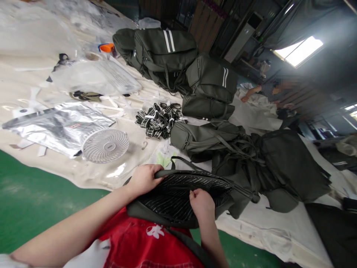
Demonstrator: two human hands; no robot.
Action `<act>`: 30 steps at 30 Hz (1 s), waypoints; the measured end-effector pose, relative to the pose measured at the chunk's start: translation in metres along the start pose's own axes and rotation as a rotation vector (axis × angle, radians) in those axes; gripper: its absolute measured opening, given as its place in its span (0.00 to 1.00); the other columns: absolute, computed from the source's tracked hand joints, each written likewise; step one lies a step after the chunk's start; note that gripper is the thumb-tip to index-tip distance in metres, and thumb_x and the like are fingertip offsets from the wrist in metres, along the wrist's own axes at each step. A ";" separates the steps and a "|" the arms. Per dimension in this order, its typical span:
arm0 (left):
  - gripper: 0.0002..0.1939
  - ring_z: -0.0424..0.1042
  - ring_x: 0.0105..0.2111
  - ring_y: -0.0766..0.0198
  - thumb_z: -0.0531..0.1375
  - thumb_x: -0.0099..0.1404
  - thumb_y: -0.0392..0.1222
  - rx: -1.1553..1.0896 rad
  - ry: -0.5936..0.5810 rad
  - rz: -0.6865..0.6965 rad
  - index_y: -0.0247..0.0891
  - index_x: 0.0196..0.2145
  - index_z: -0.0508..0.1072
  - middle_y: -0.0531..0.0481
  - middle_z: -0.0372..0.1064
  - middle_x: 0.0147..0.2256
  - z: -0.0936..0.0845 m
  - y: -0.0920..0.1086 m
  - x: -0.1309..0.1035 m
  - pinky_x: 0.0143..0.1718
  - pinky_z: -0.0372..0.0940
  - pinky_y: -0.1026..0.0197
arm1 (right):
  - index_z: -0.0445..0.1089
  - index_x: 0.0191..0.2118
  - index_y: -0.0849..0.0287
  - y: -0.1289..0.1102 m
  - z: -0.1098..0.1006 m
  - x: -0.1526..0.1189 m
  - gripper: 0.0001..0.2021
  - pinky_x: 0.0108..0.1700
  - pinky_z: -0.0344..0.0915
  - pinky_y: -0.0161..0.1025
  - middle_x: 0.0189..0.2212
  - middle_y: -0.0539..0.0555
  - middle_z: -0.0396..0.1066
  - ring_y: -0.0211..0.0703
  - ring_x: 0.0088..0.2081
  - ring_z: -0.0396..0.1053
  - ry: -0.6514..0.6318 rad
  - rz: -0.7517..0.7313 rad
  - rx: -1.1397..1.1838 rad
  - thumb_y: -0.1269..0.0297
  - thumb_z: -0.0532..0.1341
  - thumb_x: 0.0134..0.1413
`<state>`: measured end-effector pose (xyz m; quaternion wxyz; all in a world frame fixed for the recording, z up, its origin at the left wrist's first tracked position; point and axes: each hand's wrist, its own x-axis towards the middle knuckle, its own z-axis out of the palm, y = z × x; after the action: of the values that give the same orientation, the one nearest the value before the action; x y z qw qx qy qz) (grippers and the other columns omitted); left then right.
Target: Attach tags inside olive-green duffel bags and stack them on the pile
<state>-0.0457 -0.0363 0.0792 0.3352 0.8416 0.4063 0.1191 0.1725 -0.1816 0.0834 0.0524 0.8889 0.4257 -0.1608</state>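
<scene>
A dark grey-green backpack (164, 214) gapes wide in front of my red apron, its black lining (173, 197) printed with white marks. My left hand (145, 179) is closed around the edge of the opening on the left. Inside the mouth, my right hand (203, 203) has its fingers pinched together over the lining; what sits between the fingertips is hidden. A thin strap (181, 159) arches up behind the opening. Further back on the table lies a pile of black-and-white printed straps (160, 120).
Dark backpacks with white stripes (167, 46) are stacked at the back, with more bags (292, 160) to the right. A white fan (106, 146) and silver bag (64, 124) lie left on the table. Another person (269, 91) sits at the far right.
</scene>
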 end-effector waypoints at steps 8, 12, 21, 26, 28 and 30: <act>0.09 0.73 0.33 0.58 0.58 0.61 0.44 -0.015 0.005 0.006 0.42 0.37 0.75 0.50 0.76 0.32 0.002 0.000 -0.002 0.34 0.61 0.61 | 0.68 0.36 0.55 -0.006 -0.005 -0.007 0.08 0.30 0.57 0.36 0.28 0.50 0.76 0.44 0.32 0.73 0.298 0.024 0.135 0.56 0.60 0.58; 0.08 0.74 0.33 0.59 0.58 0.59 0.39 -0.020 0.071 0.121 0.40 0.36 0.75 0.49 0.75 0.32 0.006 0.002 -0.016 0.35 0.63 0.61 | 0.69 0.39 0.56 -0.012 -0.006 -0.008 0.06 0.31 0.58 0.37 0.31 0.51 0.77 0.45 0.33 0.74 0.309 -0.015 0.075 0.62 0.58 0.59; 0.10 0.66 0.24 0.60 0.50 0.67 0.38 0.088 0.250 0.752 0.36 0.38 0.70 0.50 0.68 0.24 0.019 0.008 -0.073 0.27 0.60 0.58 | 0.73 0.34 0.60 0.003 -0.015 -0.041 0.11 0.35 0.63 0.41 0.33 0.63 0.77 0.55 0.38 0.76 0.023 0.100 -0.112 0.63 0.55 0.59; 0.11 0.67 0.24 0.60 0.50 0.69 0.42 0.094 0.287 0.704 0.35 0.39 0.70 0.50 0.68 0.24 0.021 0.004 -0.071 0.28 0.62 0.57 | 0.74 0.39 0.59 0.008 -0.018 -0.040 0.11 0.35 0.63 0.41 0.33 0.61 0.78 0.53 0.37 0.76 -0.039 0.070 -0.132 0.65 0.54 0.61; 0.12 0.68 0.24 0.60 0.51 0.69 0.43 0.100 0.283 0.649 0.35 0.38 0.71 0.50 0.69 0.24 0.021 0.004 -0.069 0.29 0.63 0.57 | 0.75 0.40 0.57 0.009 -0.017 -0.036 0.10 0.36 0.63 0.40 0.35 0.59 0.78 0.52 0.38 0.76 -0.034 0.028 -0.092 0.66 0.55 0.60; 0.13 0.69 0.25 0.60 0.52 0.69 0.44 0.107 0.265 0.576 0.35 0.37 0.72 0.49 0.69 0.24 0.022 0.003 -0.066 0.29 0.64 0.57 | 0.75 0.41 0.55 0.012 -0.015 -0.032 0.10 0.37 0.63 0.39 0.37 0.56 0.79 0.50 0.39 0.76 -0.028 -0.024 -0.046 0.67 0.56 0.60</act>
<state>-0.0762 -0.0984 0.0692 0.1872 0.9157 0.1972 0.2960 0.1667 -0.2099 0.1076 0.0767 0.8800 0.4391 -0.1642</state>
